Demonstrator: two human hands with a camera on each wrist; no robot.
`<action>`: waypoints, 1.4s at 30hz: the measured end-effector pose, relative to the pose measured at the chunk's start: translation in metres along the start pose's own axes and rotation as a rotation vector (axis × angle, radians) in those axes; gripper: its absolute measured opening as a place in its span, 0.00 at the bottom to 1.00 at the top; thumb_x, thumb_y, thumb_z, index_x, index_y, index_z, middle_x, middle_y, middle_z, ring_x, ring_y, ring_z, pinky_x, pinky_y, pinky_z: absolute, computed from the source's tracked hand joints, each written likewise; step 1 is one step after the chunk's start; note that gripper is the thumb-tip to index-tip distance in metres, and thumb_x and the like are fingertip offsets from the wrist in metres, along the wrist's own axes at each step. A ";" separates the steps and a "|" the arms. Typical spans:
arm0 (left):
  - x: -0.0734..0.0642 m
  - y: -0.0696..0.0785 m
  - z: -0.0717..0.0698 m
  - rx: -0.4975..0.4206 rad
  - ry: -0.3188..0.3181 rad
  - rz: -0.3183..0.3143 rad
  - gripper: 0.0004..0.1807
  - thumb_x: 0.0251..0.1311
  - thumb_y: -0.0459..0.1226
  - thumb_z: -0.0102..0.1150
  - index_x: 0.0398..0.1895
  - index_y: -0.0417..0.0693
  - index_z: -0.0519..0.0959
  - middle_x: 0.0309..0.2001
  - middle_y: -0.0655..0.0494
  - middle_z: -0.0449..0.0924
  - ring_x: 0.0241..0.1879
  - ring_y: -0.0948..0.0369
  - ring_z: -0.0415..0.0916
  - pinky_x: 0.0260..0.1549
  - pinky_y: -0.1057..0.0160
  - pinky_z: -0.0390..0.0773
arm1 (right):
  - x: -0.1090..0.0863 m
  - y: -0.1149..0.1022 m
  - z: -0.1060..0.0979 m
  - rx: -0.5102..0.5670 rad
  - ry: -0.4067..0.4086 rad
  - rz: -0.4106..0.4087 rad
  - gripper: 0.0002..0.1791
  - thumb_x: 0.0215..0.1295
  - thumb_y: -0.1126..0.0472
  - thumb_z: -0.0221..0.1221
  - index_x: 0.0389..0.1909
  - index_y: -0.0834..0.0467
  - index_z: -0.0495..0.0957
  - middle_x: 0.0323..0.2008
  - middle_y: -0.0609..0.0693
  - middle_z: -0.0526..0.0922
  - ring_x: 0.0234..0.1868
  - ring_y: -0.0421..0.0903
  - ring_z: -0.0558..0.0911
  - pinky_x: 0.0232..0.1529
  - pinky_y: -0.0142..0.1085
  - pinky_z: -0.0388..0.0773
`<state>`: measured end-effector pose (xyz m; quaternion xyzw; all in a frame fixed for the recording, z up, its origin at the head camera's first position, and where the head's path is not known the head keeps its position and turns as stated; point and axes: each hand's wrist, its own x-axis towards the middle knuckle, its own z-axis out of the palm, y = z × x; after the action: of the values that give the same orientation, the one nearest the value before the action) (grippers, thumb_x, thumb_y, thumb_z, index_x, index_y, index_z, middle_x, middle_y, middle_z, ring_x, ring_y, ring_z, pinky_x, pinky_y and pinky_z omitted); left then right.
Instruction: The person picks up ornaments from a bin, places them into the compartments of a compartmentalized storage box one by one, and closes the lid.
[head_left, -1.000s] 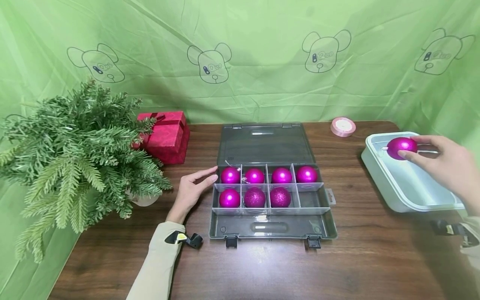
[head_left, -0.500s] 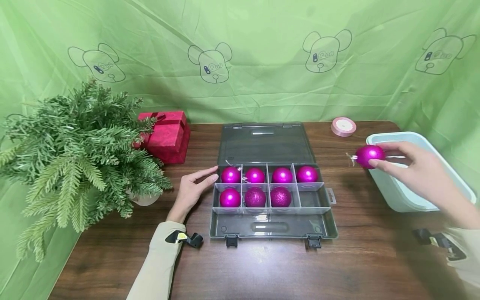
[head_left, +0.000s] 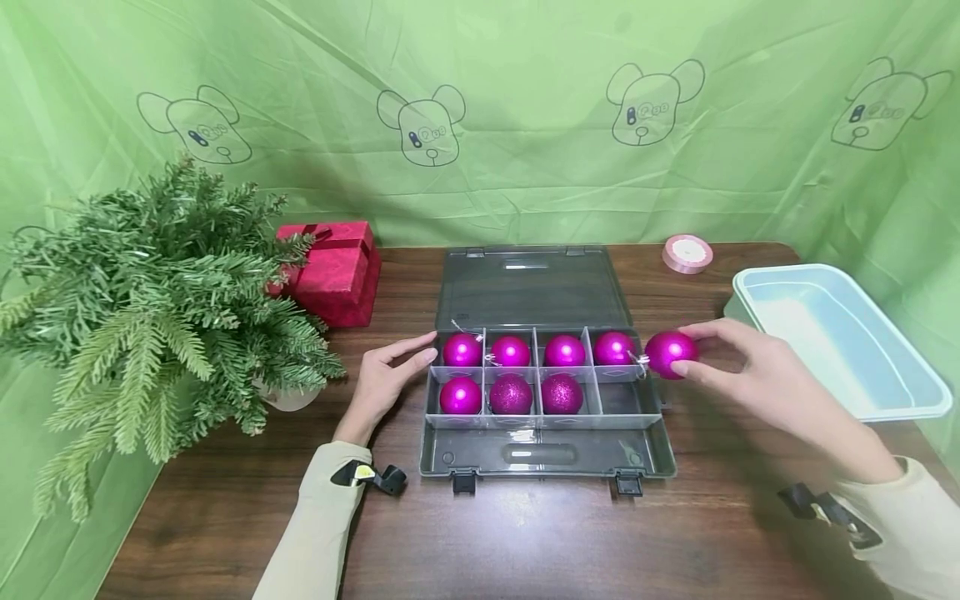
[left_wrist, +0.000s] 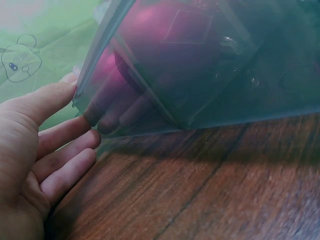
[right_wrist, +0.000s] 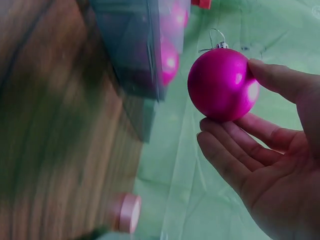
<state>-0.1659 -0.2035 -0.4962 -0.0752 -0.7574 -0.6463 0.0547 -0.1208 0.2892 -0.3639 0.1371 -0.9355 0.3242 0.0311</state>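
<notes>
My right hand (head_left: 765, 377) pinches a shiny magenta Christmas ball (head_left: 671, 355) between thumb and fingers, just off the right side of a grey see-through compartment case (head_left: 547, 450). In the right wrist view, the Christmas ball (right_wrist: 222, 85) shows its silver cap and wire loop. Several matching balls sit singly in the case's compartments, some smooth and some glittery (head_left: 562, 394). The front right compartment (head_left: 626, 398) holds none. With fingers nearly straight, my left hand (head_left: 381, 382) touches the case's left wall near the back; in the left wrist view, its fingertips meet the case (left_wrist: 210, 100) wall.
The case's lid (head_left: 532, 292) lies folded back. At right stands a pale blue tub (head_left: 847, 333); a pink ribbon roll (head_left: 687, 253) lies behind it to the left. A red gift box (head_left: 333, 275) and a small artificial fir tree (head_left: 165, 308) occupy the left side.
My right hand has carried the Christmas ball leftward from over the blue tub to the case's right edge. The left hand has stayed against the case.
</notes>
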 end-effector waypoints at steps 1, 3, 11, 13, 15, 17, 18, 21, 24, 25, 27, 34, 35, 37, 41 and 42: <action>0.000 0.000 0.000 -0.003 0.000 0.001 0.17 0.66 0.39 0.76 0.58 0.51 0.89 0.56 0.55 0.88 0.62 0.58 0.82 0.65 0.62 0.77 | -0.001 -0.002 0.003 0.005 -0.010 -0.001 0.23 0.66 0.52 0.76 0.60 0.49 0.84 0.52 0.46 0.88 0.52 0.30 0.80 0.54 0.17 0.67; 0.000 0.000 0.000 -0.006 -0.002 0.002 0.18 0.66 0.39 0.76 0.58 0.52 0.89 0.56 0.56 0.88 0.62 0.58 0.82 0.65 0.61 0.77 | -0.002 -0.005 0.009 0.011 -0.024 -0.011 0.23 0.66 0.51 0.75 0.60 0.49 0.84 0.52 0.46 0.88 0.52 0.33 0.82 0.54 0.18 0.69; -0.001 0.000 -0.001 -0.004 0.004 -0.005 0.17 0.66 0.39 0.76 0.57 0.51 0.90 0.56 0.55 0.88 0.62 0.58 0.82 0.64 0.63 0.77 | -0.003 -0.012 0.026 -0.021 -0.050 -0.097 0.21 0.66 0.51 0.75 0.58 0.48 0.84 0.52 0.45 0.88 0.52 0.49 0.87 0.55 0.35 0.79; -0.001 0.000 -0.001 -0.007 0.003 -0.003 0.18 0.66 0.39 0.75 0.58 0.50 0.89 0.56 0.55 0.88 0.62 0.58 0.82 0.64 0.63 0.77 | -0.004 -0.013 0.029 -0.018 -0.060 -0.101 0.21 0.67 0.50 0.75 0.57 0.48 0.84 0.53 0.45 0.88 0.54 0.50 0.87 0.56 0.39 0.79; -0.001 0.000 0.000 -0.009 0.002 -0.003 0.18 0.66 0.38 0.75 0.58 0.50 0.89 0.56 0.54 0.88 0.62 0.58 0.82 0.64 0.63 0.77 | -0.004 -0.014 0.031 -0.009 -0.070 -0.102 0.20 0.67 0.50 0.75 0.57 0.49 0.84 0.54 0.46 0.88 0.54 0.51 0.87 0.55 0.42 0.80; -0.001 0.000 0.000 -0.007 0.003 -0.005 0.17 0.66 0.39 0.76 0.57 0.51 0.89 0.56 0.55 0.88 0.62 0.58 0.82 0.64 0.63 0.77 | -0.004 -0.014 0.033 -0.007 -0.074 -0.101 0.21 0.67 0.50 0.75 0.57 0.50 0.84 0.54 0.47 0.88 0.54 0.52 0.88 0.55 0.45 0.81; 0.000 0.000 0.000 -0.006 0.003 -0.006 0.17 0.66 0.39 0.76 0.57 0.51 0.90 0.56 0.56 0.88 0.62 0.58 0.82 0.64 0.63 0.77 | -0.004 -0.014 0.034 -0.012 -0.075 -0.100 0.21 0.67 0.49 0.74 0.57 0.51 0.84 0.54 0.48 0.88 0.54 0.52 0.88 0.55 0.47 0.81; 0.000 0.001 0.000 -0.003 0.005 -0.007 0.17 0.65 0.40 0.76 0.57 0.52 0.90 0.55 0.57 0.89 0.62 0.59 0.82 0.64 0.62 0.77 | -0.004 -0.015 0.037 -0.007 -0.084 -0.090 0.21 0.67 0.49 0.74 0.56 0.53 0.84 0.54 0.50 0.88 0.53 0.53 0.88 0.55 0.53 0.83; 0.000 0.001 0.000 -0.001 0.005 -0.002 0.17 0.65 0.39 0.76 0.57 0.52 0.90 0.56 0.56 0.89 0.62 0.58 0.82 0.65 0.61 0.77 | -0.004 -0.014 0.041 0.002 -0.094 -0.081 0.22 0.68 0.49 0.74 0.56 0.54 0.83 0.53 0.50 0.88 0.51 0.53 0.88 0.54 0.56 0.84; 0.000 0.000 0.000 0.000 0.004 -0.001 0.17 0.66 0.39 0.76 0.57 0.52 0.90 0.56 0.56 0.88 0.62 0.58 0.82 0.65 0.61 0.77 | -0.003 -0.014 0.043 0.005 -0.094 -0.083 0.22 0.67 0.50 0.74 0.56 0.55 0.83 0.52 0.50 0.88 0.51 0.53 0.88 0.54 0.56 0.84; 0.000 0.000 0.000 0.000 0.002 0.001 0.17 0.66 0.39 0.76 0.57 0.52 0.90 0.56 0.56 0.88 0.62 0.58 0.82 0.65 0.61 0.77 | -0.003 -0.013 0.045 0.000 -0.088 -0.096 0.22 0.67 0.50 0.75 0.56 0.55 0.84 0.51 0.50 0.88 0.49 0.52 0.88 0.53 0.55 0.85; 0.000 0.001 0.000 -0.002 0.003 -0.003 0.17 0.65 0.39 0.76 0.57 0.52 0.90 0.55 0.56 0.89 0.61 0.58 0.82 0.64 0.61 0.78 | -0.005 -0.010 0.048 -0.013 -0.065 -0.145 0.23 0.62 0.54 0.78 0.55 0.55 0.84 0.49 0.48 0.88 0.47 0.51 0.88 0.51 0.55 0.85; 0.000 0.001 0.000 -0.002 0.003 -0.004 0.17 0.65 0.39 0.76 0.57 0.52 0.90 0.55 0.56 0.89 0.61 0.58 0.82 0.64 0.61 0.78 | -0.005 -0.010 0.048 -0.015 -0.066 -0.152 0.24 0.62 0.54 0.78 0.56 0.55 0.84 0.50 0.48 0.88 0.47 0.51 0.88 0.51 0.54 0.85; 0.000 0.002 0.000 -0.001 0.003 -0.005 0.17 0.65 0.39 0.76 0.57 0.52 0.90 0.55 0.56 0.89 0.61 0.58 0.82 0.64 0.62 0.78 | -0.006 -0.009 0.049 -0.018 -0.060 -0.175 0.25 0.60 0.55 0.79 0.56 0.55 0.84 0.49 0.47 0.88 0.46 0.49 0.88 0.50 0.52 0.86; 0.000 0.001 -0.001 0.004 0.003 -0.002 0.17 0.65 0.39 0.76 0.57 0.51 0.90 0.55 0.56 0.89 0.61 0.58 0.82 0.64 0.62 0.78 | -0.007 -0.009 0.052 -0.038 -0.020 -0.247 0.26 0.58 0.59 0.80 0.57 0.55 0.84 0.47 0.43 0.87 0.43 0.46 0.88 0.47 0.47 0.87; 0.000 0.001 0.000 0.004 0.004 -0.002 0.17 0.65 0.39 0.76 0.57 0.51 0.90 0.55 0.56 0.89 0.61 0.58 0.83 0.63 0.62 0.78 | -0.007 -0.010 0.053 -0.045 -0.009 -0.259 0.26 0.57 0.60 0.80 0.57 0.55 0.85 0.46 0.42 0.87 0.42 0.45 0.88 0.46 0.47 0.87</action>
<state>-0.1658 -0.2037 -0.4948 -0.0732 -0.7586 -0.6450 0.0558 -0.1101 0.2510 -0.4009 0.2576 -0.9171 0.2957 0.0717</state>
